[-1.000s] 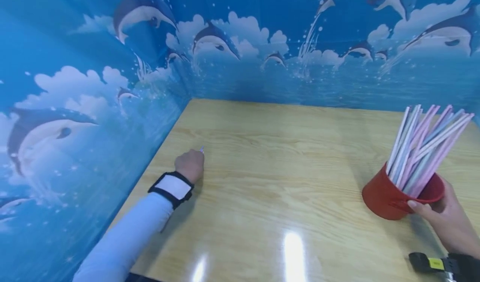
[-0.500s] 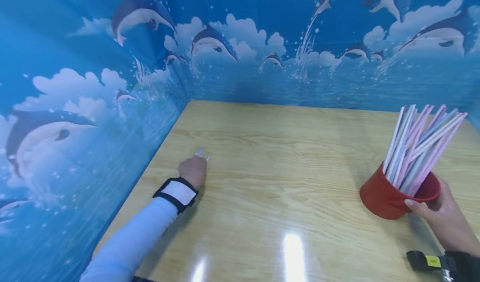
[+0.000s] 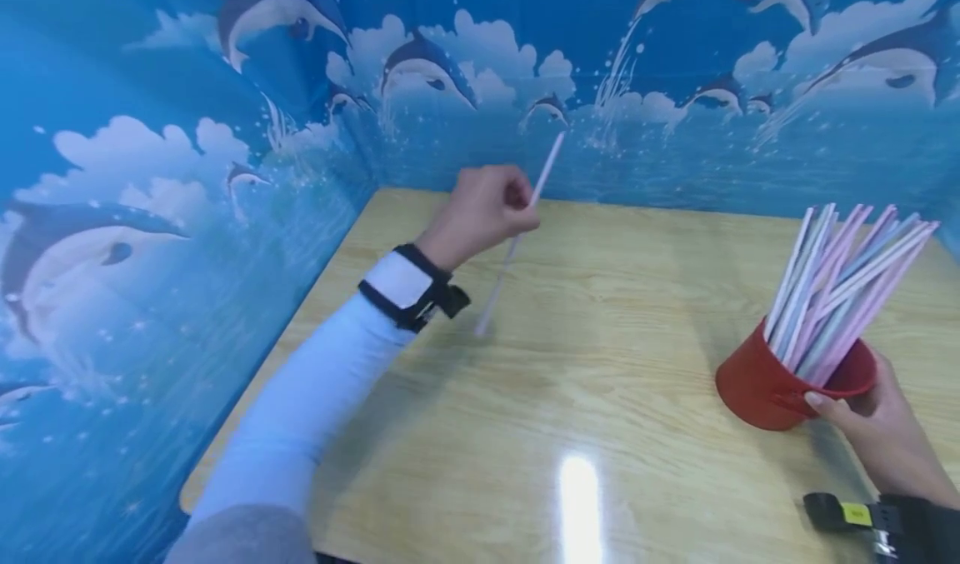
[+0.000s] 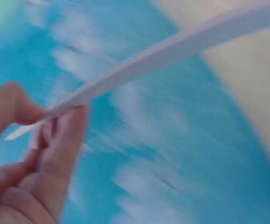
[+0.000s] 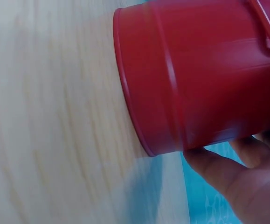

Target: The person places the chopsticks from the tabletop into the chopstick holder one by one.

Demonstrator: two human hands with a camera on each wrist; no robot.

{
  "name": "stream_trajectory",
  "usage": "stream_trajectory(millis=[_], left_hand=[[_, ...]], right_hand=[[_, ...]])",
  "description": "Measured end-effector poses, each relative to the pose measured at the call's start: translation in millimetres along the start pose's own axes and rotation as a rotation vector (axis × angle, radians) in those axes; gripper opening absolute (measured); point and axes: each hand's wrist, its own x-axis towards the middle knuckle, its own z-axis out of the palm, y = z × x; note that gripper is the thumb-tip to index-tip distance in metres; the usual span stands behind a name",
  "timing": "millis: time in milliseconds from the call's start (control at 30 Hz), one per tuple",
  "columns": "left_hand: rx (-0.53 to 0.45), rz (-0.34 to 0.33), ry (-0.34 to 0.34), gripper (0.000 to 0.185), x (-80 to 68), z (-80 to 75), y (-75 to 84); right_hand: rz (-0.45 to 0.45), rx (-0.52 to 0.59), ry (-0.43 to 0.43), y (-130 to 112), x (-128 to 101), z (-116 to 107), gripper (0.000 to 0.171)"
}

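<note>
Pale pink straw [image 3: 517, 235] is pinched in my left hand [image 3: 480, 212], thumb on one side and the curled fingers [image 4: 67, 140] on the other, with the hand raised above the back left part of the wooden worktop [image 3: 570, 397]. It sits tilted, top end pointing up toward the dolphin wall [image 3: 525, 72] and the bottom end hanging down near my wrist strap [image 3: 408, 285], clear of the worktop as far as I can tell. The left wrist view is pretty blurry, but you can see the straw crossing the shot at a slant and one short end poking out past my thumb. Over on the right, my right hand [image 3: 873, 426] is curled round the red cup [image 3: 757, 385], thumb up by the rim and handle, the other fingers [image 5: 209, 168] round its far side and base. The cup rests on the worktop leaning a bit to the right, and it's stuffed with a bunch of straws [image 3: 847, 289] in pink, white and light blue, all fanning up and to the right. Cup and left hand are well apart, pretty much at opposite sides of the worktop. Blue sea wallpaper boxes in the back and left side, and I've got a light sleeve [image 3: 300, 414] on the left arm.
</note>
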Motion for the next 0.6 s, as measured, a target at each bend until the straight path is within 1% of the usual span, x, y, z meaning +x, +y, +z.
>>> stream_trajectory(millis=[33,67,133,167,200,233,267,300,367,433,467,533,600], left_hand=[[-0.08,0.084,0.01,0.013,7.3,0.6,25.0],[-0.14,0.182,0.025,0.014,13.1,2.8,48.6],[-0.236,0.332,0.018,0.015,17.1,9.9,93.2],[-0.272,0.391,-0.002,0.016,17.6,16.1,112.0],[-0.292,0.433,-0.03,0.017,17.7,23.1,128.4],[-0.297,0.462,-0.062,0.019,18.2,31.6,142.3],[-0.283,0.489,-0.092,0.019,20.5,42.9,152.6],[-0.274,0.495,-0.134,0.02,23.0,54.7,160.8],[-0.262,0.497,-0.194,0.023,30.6,81.7,170.3],[-0.252,0.507,-0.219,0.022,38.2,107.0,174.3],[-0.251,0.515,-0.221,0.02,40.9,117.1,175.7],[-0.254,0.529,-0.21,0.018,42.2,129.4,179.7],[-0.262,0.57,-0.191,0.016,42.7,135.5,184.1]], right_hand=[[-0.005,0.015,-0.007,-3,-1,-2,0.076],[-0.017,0.015,-0.01,-5,-1,-4,0.075],[-0.027,0.033,-0.025,-10,-3,-5,0.075],[-0.024,0.03,-0.032,-12,-4,-6,0.075],[-0.024,0.036,-0.046,-14,-5,-6,0.074],[-0.015,0.026,-0.054,-17,-6,-6,0.074],[-0.017,0.03,-0.062,-19,-6,-6,0.073],[-0.022,0.041,-0.068,-21,-6,-6,0.073],[-0.022,0.051,-0.078,-24,-5,-6,0.073],[-0.041,0.076,-0.085,-26,-4,-7,0.072],[-0.052,0.084,-0.086,-26,-4,-8,0.072],[-0.059,0.084,-0.082,-26,-5,-9,0.072],[-0.067,0.089,-0.076,-25,-6,-11,0.072]])
